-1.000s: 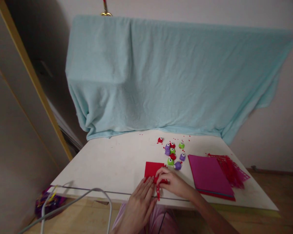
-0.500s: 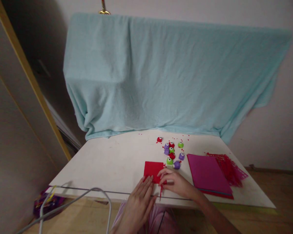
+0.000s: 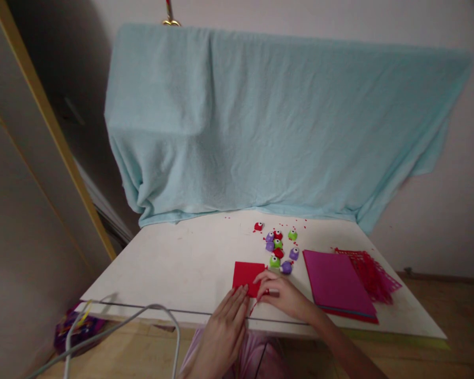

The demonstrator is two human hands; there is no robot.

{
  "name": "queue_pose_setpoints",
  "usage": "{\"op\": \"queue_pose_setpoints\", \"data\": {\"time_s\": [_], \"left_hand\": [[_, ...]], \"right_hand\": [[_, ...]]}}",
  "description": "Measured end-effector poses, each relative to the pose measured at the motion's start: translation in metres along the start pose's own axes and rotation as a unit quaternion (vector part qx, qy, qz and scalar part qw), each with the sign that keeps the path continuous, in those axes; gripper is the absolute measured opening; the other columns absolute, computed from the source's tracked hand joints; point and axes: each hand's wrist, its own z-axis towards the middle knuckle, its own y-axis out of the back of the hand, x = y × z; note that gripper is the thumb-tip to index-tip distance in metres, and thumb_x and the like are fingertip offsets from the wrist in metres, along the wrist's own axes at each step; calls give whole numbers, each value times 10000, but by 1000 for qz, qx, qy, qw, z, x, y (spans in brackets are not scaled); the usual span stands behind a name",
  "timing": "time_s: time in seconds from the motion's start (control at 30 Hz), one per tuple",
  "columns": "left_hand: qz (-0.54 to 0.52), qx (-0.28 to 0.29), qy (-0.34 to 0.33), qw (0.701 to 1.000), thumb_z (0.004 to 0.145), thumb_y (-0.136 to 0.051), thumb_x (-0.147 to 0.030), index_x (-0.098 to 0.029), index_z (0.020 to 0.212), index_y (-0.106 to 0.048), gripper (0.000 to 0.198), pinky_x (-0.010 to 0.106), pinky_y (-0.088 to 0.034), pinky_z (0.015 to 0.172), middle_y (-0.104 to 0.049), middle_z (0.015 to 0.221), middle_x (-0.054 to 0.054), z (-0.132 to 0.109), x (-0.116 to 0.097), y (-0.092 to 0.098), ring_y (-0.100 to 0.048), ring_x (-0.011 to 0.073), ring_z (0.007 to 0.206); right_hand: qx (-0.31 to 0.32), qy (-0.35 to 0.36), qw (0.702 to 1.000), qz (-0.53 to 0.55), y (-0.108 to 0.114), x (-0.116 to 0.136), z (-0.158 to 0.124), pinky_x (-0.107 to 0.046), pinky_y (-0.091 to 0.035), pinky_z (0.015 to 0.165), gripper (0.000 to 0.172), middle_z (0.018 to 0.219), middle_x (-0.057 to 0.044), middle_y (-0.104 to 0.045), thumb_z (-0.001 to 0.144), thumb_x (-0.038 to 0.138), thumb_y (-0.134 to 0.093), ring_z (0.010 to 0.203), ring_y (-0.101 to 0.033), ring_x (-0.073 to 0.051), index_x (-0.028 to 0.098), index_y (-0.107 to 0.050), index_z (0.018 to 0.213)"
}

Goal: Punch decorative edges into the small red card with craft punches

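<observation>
A red square of paper (image 3: 247,275) lies near the front edge of the white table (image 3: 181,263). My left hand (image 3: 225,331) rests flat with fingers stretched out, its fingertips on the paper's near left corner. My right hand (image 3: 282,296) is closed in a pinch on a thin red paper strip (image 3: 254,306) at the square's near right edge. Just behind my right hand sits a cluster of several small red, green and purple punch tools (image 3: 278,247).
A stack of magenta and red sheets (image 3: 335,284) lies to the right, with cut red lattice paper (image 3: 373,273) beside it. A light blue cloth (image 3: 276,121) hangs behind the table. Tiny red scraps dot the table. A grey cable (image 3: 114,326) crosses the lower left.
The red strip that hung below my right hand has swung up and in, lying shorter beside my left fingertips. Both hands stay at the square's near edge.
</observation>
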Motion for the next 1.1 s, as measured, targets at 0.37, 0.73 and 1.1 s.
{"op": "queue_pose_setpoints", "data": {"time_s": [0.37,0.73,1.1], "left_hand": [[12,-19,14,1000,870,-445,-179,-208,1482,-278,635,438,-375,1101,-296,1535,63,4,-12,8,-306,257,1389],[78,-60,2,995,891,-482,-265,-255,1479,-297,616,421,-438,1038,-329,1518,76,10,-18,12,-366,283,1355],[68,-48,6,997,935,-433,-302,-203,1486,-278,580,402,-384,1086,-358,1506,66,6,-14,7,-358,243,1363]], "right_hand": [[4,0,1000,4,14,0,-24,-368,-465,948,159,1238,-104,-593,852,333,-651,1096,-577,-222,218,-759,829],[-14,-19,1000,-15,14,1,-30,-393,-432,996,154,1289,-92,-579,851,333,-653,1159,-556,-240,228,-760,820],[-75,-123,990,4,45,18,-78,-425,-463,971,193,1147,-94,-684,841,390,-646,1085,-621,-265,229,-752,838]]}}
